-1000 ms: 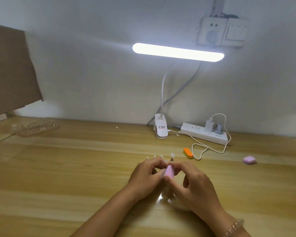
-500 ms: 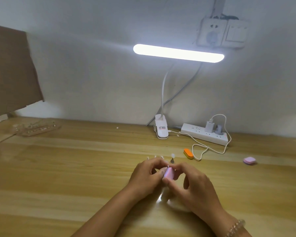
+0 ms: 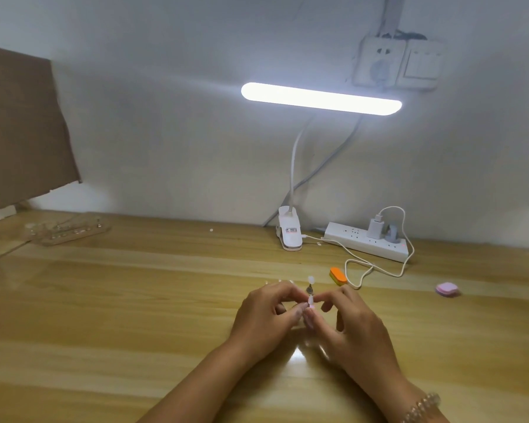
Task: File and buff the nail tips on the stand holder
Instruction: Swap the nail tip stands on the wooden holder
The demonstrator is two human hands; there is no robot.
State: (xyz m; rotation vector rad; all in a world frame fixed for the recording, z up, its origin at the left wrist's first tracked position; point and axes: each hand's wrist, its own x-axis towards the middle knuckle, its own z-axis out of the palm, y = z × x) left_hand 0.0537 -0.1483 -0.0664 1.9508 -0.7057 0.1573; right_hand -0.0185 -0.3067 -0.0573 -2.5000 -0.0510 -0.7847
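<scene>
Writing: the lamp clip (image 3: 290,236) carries a small label with red and dark print, too small to read. No other lettering can be made out.

Containers: a clear tray (image 3: 71,232) lies at the far left of the wooden table (image 3: 135,300), holding small pieces that cannot be told apart.

Task items: pale nail tips (image 3: 311,279) stand in a row at mid-table, the clearest one upright on a metal peg (image 3: 309,290). The others show only as tips above the left hand (image 3: 266,315), which hides the stand's base.

Hands: the right hand (image 3: 355,325) pinches a small pale pink piece (image 3: 311,301) between thumb and forefinger, just in front of the peg. Whether it is a nail tip or a buffer cannot be told. The left hand's fingers curl in to the same spot; its grip cannot be told. A bead bracelet (image 3: 422,406) is on the right wrist.

Surroundings: an orange block (image 3: 338,275) and a pink block (image 3: 447,289) lie to the right. A white power strip (image 3: 364,243) holds a charger (image 3: 375,227), near the wall.
</scene>
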